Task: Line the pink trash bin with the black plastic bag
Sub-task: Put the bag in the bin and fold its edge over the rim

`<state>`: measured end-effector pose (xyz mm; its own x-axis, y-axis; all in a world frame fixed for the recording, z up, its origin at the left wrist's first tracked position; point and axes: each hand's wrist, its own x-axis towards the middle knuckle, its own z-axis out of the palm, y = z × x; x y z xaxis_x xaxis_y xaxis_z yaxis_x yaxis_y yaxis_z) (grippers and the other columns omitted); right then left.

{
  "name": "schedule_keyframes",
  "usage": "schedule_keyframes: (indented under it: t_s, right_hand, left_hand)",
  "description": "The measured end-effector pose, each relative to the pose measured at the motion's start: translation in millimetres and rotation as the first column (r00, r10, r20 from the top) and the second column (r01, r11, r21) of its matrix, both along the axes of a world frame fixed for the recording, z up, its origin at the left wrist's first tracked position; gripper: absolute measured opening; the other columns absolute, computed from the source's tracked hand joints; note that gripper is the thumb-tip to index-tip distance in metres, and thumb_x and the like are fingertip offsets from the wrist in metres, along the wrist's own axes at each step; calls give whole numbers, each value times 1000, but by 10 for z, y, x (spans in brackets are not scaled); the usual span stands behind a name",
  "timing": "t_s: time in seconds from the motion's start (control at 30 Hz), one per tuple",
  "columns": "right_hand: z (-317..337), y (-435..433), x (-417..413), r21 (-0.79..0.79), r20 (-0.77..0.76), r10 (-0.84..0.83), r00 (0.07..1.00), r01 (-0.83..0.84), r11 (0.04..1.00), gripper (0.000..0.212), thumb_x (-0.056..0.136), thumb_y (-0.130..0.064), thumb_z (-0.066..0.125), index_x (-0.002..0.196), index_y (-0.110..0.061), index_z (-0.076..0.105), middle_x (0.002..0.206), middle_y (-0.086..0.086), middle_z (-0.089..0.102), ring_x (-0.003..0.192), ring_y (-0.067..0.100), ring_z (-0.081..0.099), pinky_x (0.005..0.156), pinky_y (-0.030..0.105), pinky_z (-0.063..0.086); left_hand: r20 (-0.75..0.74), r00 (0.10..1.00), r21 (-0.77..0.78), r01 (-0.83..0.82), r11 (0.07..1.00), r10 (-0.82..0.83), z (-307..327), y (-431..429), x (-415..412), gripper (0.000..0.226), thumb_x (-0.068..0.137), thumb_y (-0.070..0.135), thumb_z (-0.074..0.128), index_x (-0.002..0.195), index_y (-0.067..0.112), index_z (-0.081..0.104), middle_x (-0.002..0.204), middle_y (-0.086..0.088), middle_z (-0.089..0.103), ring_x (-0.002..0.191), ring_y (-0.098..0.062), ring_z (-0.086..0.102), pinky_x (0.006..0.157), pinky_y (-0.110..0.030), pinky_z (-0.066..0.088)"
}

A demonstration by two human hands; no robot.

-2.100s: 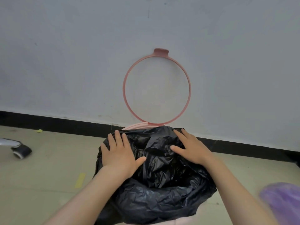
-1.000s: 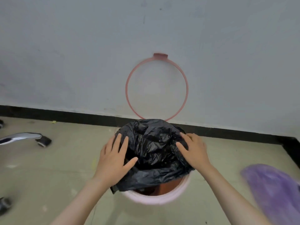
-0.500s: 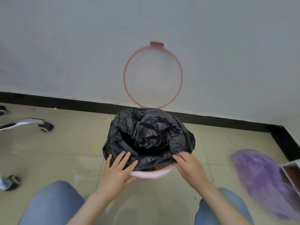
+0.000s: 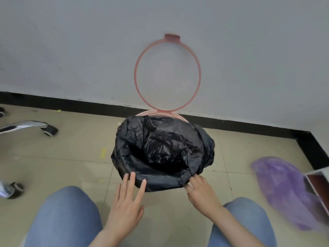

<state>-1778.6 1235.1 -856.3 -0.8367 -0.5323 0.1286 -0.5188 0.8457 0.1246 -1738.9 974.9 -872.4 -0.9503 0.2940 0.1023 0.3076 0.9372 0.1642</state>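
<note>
while the black bag [image 4: 162, 154] sits just past the fingertips, folded over the pink bin [image 4: 156, 113], the left hand [image 4: 126, 204] lies flat and open on its near edge, holding nothing. the right hand [image 4: 201, 191] pinches a fold. pull the edge down evenly, then close the pink ring [image 4: 167, 73].

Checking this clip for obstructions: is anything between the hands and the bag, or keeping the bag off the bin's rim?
Nothing visible. Both the left hand and the right hand touch the bag at its near edge. The bag already drapes over the bin, whose ring stands raised against the wall.
</note>
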Motion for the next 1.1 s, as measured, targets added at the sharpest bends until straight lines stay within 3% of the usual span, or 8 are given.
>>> schedule_keyframes:
  t_s: [0.13,0.2,0.33,0.43,0.57,0.8,0.93,1.1]
  right_hand:
    - [167,68,-25,-225,154,-230,961,261,939,30,65,-17,41,70,-16,70,71,-2,69,66,14,67,56,15,47]
    - [346,40,-73,-445,120,-370,921,383,810,35,69,-17,35,67,-12,70,66,-1,70,65,9,60,61,19,42]
    - [727,-220,-382,-574,-17,-426,905,340,745,35,81,-18,39,90,-3,70,90,11,69,92,17,53,70,27,51]
    - [800,-307,-741,-389,237,-444,864,503,772,41,92,-27,43,128,-10,50,136,13,49,127,31,40,104,43,37]
    - [669,-240,-1127,-268,474,-422,773,583,767,54,95,-41,38,143,-21,25,154,8,19,140,28,18,112,43,24]
    - [527,-172,-1541,-442,701,-313,641,735,514,53,97,-43,29,144,-19,22,153,6,23,139,23,25,111,35,23]
    - [489,-122,-1738,-415,736,-278,618,735,536,53,98,-37,30,145,-16,18,152,5,27,137,23,30,108,33,27]
    - [423,-122,-2001,-377,705,-326,630,721,581,42,100,-31,25,132,-8,42,139,13,47,127,29,43,98,32,34]
  left_hand:
    - [-117,993,14,4,1000,-2,20,-129,92,39,74,31,40,87,10,71,98,-14,70,100,-28,57,115,-38,2]
    - [-295,950,140,-66,988,105,226,-160,-46,52,90,29,31,63,13,73,72,-3,75,78,-21,68,108,-38,19]
    - [-363,870,258,-250,933,334,748,-91,-641,40,86,31,39,100,10,70,108,-15,70,104,-28,55,87,-44,40]
    - [2,930,106,-365,925,367,997,1,-1195,51,90,37,36,134,12,44,145,-20,39,133,-37,35,103,-51,34]
    - [259,914,-55,-309,949,313,849,-21,-1712,62,94,44,31,147,19,10,157,-11,6,142,-32,11,111,-46,23]
    - [358,890,35,-316,948,283,669,-61,-2085,69,91,46,41,146,19,9,154,-9,19,132,-32,32,101,-44,39]
    - [407,870,155,-366,918,278,606,-97,-2272,75,89,52,41,147,22,6,150,-7,30,128,-29,42,96,-40,45]
    - [436,856,199,-391,899,277,556,-80,-2525,58,88,57,37,130,17,43,130,-8,56,115,-30,53,88,-36,44]
